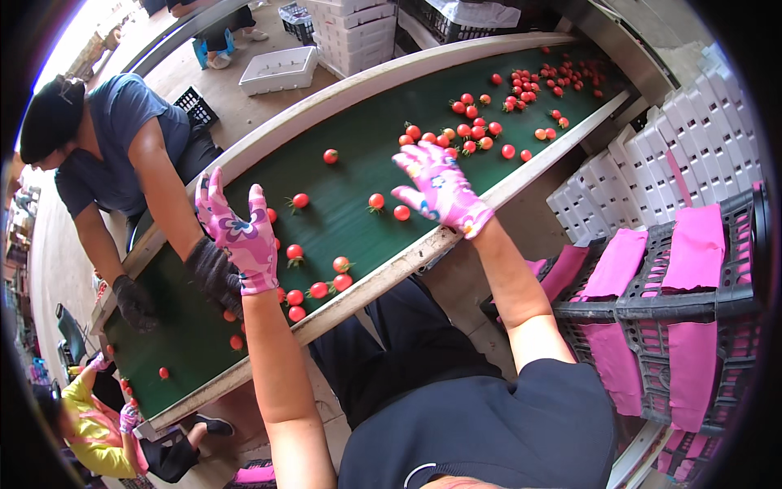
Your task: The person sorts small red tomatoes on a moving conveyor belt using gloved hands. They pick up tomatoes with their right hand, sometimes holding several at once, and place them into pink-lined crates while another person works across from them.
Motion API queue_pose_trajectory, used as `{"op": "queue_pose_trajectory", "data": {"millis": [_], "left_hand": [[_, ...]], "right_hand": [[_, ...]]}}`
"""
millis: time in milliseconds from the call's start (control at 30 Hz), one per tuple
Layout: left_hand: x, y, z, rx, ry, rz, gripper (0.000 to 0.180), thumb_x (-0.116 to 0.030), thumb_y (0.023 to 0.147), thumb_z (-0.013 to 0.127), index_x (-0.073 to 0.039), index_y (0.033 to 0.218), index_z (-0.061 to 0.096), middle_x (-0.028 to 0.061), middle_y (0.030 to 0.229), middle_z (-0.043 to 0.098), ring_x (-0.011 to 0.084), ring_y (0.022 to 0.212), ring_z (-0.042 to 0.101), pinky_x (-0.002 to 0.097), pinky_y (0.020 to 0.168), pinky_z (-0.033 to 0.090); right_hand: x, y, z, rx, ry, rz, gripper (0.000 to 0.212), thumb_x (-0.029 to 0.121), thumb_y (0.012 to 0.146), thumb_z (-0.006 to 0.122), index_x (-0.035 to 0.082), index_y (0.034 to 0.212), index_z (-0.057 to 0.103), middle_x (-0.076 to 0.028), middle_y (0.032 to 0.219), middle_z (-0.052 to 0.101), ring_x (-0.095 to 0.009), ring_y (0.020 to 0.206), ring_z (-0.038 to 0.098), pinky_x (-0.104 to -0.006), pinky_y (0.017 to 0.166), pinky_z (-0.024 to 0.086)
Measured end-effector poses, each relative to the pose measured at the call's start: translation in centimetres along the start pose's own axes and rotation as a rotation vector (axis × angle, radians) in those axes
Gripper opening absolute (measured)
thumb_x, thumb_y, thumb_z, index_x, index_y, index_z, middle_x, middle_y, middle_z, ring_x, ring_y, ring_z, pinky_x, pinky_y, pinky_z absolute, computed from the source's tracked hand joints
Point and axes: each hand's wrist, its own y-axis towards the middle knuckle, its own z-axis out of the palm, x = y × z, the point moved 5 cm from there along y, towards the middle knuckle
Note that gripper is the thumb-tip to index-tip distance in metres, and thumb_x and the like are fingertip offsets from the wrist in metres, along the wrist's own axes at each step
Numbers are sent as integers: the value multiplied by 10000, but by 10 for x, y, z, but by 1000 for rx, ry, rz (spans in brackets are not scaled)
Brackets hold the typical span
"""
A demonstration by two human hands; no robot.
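Note:
Both my hands wear pink floral gloves and hover over a green conveyor belt. My left hand is raised with its fingers spread, and nothing shows in it. Several red cherry tomatoes lie around it, one of them just to its right. My right hand is open, its fingers pointing to the far left. A loose tomato lies beside its thumb, and a cluster of tomatoes sits just beyond its fingertips. What lies under its palm is hidden.
Across the belt, a co-worker reaches in with dark gloves, one close behind my left hand. Another person sits at the belt's lower left end. Black crates with pink strips and stacked white crates stand at my right.

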Motion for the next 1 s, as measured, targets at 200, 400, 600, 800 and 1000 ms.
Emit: {"op": "queue_pose_trajectory", "data": {"millis": [200, 400, 600, 800, 1000], "left_hand": [[-6, -2, 0, 29, 33, 25, 534, -90, 832, 724, -62, 1331, 534, 173, 1354, 517, 333, 1278, 475, 431, 1097, 356], [-6, 2, 1, 35, 64, 58, 527, -91, 834, 722, -66, 1328, 540, 160, 1332, 541, 328, 1267, 486, 424, 1094, 353], [-8, 3, 6, 66, 50, 71, 505, -95, 846, 712, -46, 1319, 544, 154, 1319, 555, 315, 1260, 497, 414, 1095, 348], [4, 1, 5, 82, 35, 69, 553, -112, 827, 728, -70, 1341, 528, 168, 1333, 529, 341, 1248, 496, 443, 1086, 360], [-2, -2, 9, 125, -9, 45, 540, -106, 832, 724, -73, 1336, 535, 167, 1337, 531, 335, 1268, 480, 441, 1095, 350]], "right_hand": [[-53, -15, 7, -119, -202, 184, 533, 418, 856, 684, 85, 1258, 578, -116, 1309, 534, -319, 1285, 450, -433, 1095, 320], [-5, 23, -8, -113, 184, -28, 286, 254, 851, 690, 92, 1085, 666, -97, 1025, 690, -278, 994, 648, -393, 864, 503], [19, 87, 60, 147, -232, -195, 142, 148, 776, 637, 119, 912, 665, -100, 927, 634, -300, 947, 630, -415, 830, 482], [73, 33, -15, 144, 864, -390, 204, 94, 797, 659, 64, 997, 631, -83, 903, 624, -226, 847, 627, -361, 767, 503], [37, -128, -12, 1006, 1630, 5, 327, 38, 854, 697, 19, 1176, 645, -43, 1043, 642, -135, 989, 599, -284, 886, 477]]}}
